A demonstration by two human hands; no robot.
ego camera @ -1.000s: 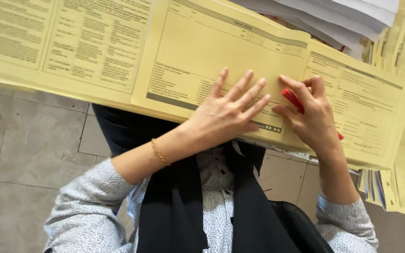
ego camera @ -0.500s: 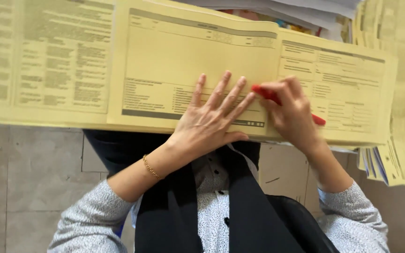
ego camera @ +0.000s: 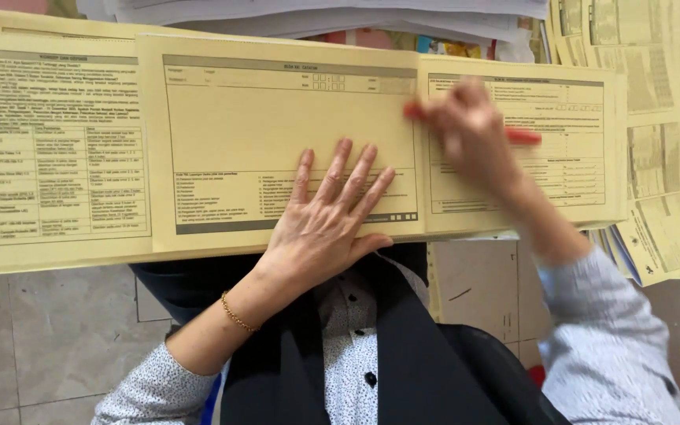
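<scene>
Sliding upward, the right hand (ego camera: 474,134) clasps a red pen (ego camera: 522,136); the left hand (ego camera: 324,224) lies flat, grip released, on smooth yellow forms (ego camera: 277,126).

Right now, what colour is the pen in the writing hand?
Red. The pen in the right hand shows, somewhat blurred, in the head view.

grey tiled floor (ego camera: 49,330), white paper stack (ego camera: 332,16) behind

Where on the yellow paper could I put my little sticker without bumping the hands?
The blank upper part of the middle yellow form is free, bordered by the left hand below and the right hand with the red pen to its right. The printed left sheet is untouched too. The stacked forms on the right and white papers above are crowded.
</scene>
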